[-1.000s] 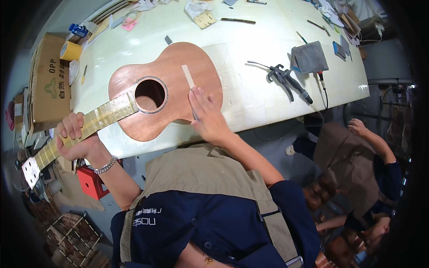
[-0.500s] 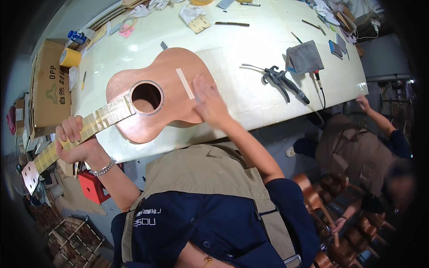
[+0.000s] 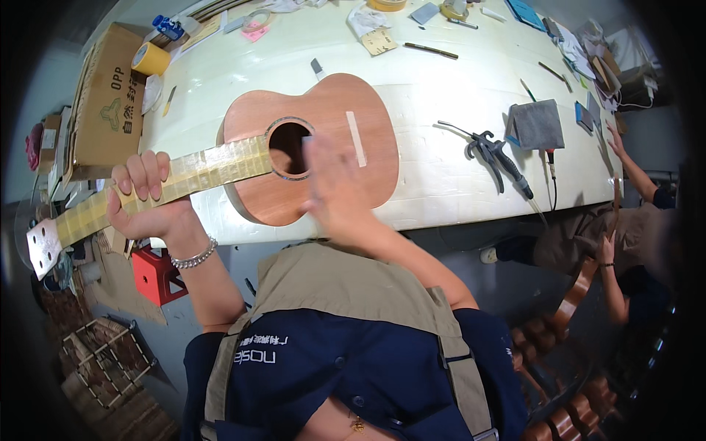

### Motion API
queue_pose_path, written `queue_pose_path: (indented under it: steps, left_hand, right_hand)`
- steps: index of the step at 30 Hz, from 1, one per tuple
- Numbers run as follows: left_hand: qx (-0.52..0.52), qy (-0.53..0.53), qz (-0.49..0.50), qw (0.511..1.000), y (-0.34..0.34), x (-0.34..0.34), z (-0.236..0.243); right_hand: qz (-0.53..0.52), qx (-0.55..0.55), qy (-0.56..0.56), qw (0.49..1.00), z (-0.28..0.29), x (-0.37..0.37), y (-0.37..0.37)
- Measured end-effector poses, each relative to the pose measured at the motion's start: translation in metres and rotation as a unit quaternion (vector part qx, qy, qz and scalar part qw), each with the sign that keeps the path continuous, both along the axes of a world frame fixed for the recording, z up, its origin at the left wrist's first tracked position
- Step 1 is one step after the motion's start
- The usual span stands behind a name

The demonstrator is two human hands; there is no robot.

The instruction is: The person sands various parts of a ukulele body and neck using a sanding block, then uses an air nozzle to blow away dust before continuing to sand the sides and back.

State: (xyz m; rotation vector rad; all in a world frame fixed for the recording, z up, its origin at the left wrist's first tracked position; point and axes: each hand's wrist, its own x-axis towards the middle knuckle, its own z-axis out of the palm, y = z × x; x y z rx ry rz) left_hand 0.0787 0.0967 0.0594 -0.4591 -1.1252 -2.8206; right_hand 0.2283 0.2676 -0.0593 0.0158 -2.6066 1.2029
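Observation:
A brown wooden ukulele (image 3: 246,158) lies face up on the white table, its neck reaching out past the table's left end. Yellowish tape covers the fretboard (image 3: 209,167). My left hand (image 3: 143,187) is wrapped round the neck near the headstock (image 3: 45,246). Over the top, between the sound hole (image 3: 289,149) and a pale bridge-shaped strip (image 3: 356,138), my right hand (image 3: 338,187) is smeared by motion. Its fingers look stretched out, with nothing visible in them; whether the palm touches the wood I cannot tell.
An air blow gun (image 3: 491,156) with its hose and a grey sanding pad (image 3: 537,125) lie on the right. A cardboard box (image 3: 103,103) and yellow tape roll (image 3: 151,59) stand left. A co-worker (image 3: 588,239) holds a wooden instrument at the right; more instruments (image 3: 573,419) lie below.
My right hand has slid left across the top, from beyond the pale strip toward the sound hole. The whole view has shifted. The co-worker now holds an instrument up nearer the table.

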Motion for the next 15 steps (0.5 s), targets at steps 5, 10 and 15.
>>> queue_pose_path:
  steps: [5, 10, 15]
  left_hand:
    - [-0.004, -0.007, 0.017, 1.0, -0.007, 0.0, -0.002]
    - [0.006, -0.021, 0.021, 1.0, -0.004, -0.002, -0.005]
    - [-0.006, -0.032, 0.036, 0.999, -0.001, -0.006, 0.0]
  right_hand:
    - [-0.008, 0.07, -0.036, 0.997, -0.011, 0.014, 0.005]
    - [-0.065, 0.109, -0.021, 0.992, -0.018, 0.021, -0.004]
    - [-0.016, 0.139, 0.008, 0.99, 0.022, 0.012, -0.016]
